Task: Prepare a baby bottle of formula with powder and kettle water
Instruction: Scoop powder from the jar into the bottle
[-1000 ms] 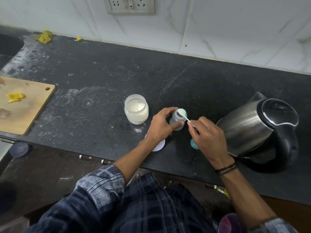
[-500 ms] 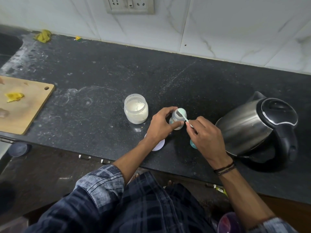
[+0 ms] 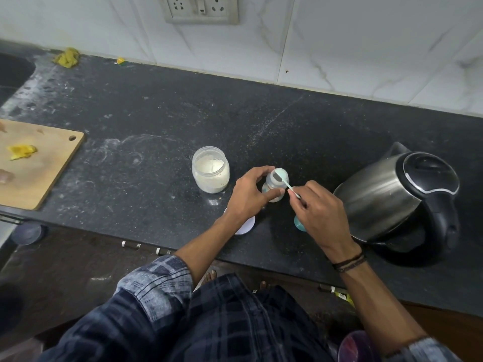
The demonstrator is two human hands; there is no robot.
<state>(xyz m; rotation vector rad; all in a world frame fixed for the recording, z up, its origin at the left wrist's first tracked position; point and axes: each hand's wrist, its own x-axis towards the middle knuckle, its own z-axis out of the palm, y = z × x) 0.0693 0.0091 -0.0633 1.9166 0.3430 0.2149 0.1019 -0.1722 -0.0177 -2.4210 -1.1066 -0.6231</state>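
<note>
Your left hand (image 3: 248, 195) is curled round the small clear baby bottle (image 3: 271, 184), with the thumb across its near side and the fingers over its far side, holding it upright on the dark desk (image 3: 156, 113). Your right hand (image 3: 322, 214) pinches the near end of a pale green scoop (image 3: 285, 180). The scoop's bowl lies over the bottle's open mouth, and I cannot tell whether any powder is in it.

The bottle stands near the front edge of the desk, between the powder jar (image 3: 210, 169) and the kettle (image 3: 392, 194). The jar sits just to the left of your left hand, uncapped, with white powder inside. A white round lid (image 3: 247, 226) lies flat at the desk's near edge, partly hidden under your left wrist. A teal piece (image 3: 299, 224) shows beneath your right hand, too covered for me to say what it is.

The steel kettle sits to the right of your right hand, near it but apart, with its black lid down, its spout turned away from you and its handle on the right. At the far left a wooden cutting board (image 3: 39, 165) carries yellow scraps. A yellow cloth (image 3: 66, 57) lies against the tiled wall at the back left, and a socket plate (image 3: 200, 9) is mounted on the wall above
</note>
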